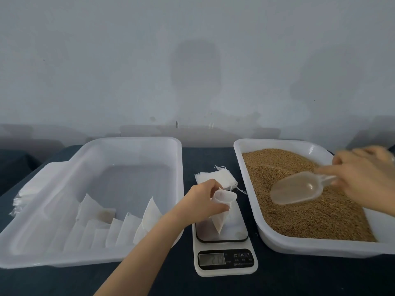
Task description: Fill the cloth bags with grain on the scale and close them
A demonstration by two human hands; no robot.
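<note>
Bag [221, 214] rim sits pinched between fingers of left hand [206, 196].

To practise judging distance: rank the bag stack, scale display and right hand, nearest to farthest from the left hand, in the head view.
1. Bag stack, just behind the left hand.
2. Scale display, in front of it.
3. Right hand, far right, over the grain.

two bare hands, each holding something

the left forearm slants up from the lower edge. the left hand [203, 195] has its fingers curled, pinching the open mouth of a cloth bag [223, 212]. the right hand [363, 176] comes in from the right edge, slightly blurred, with its fingers curled round the handle of a scoop [299, 189].
</note>
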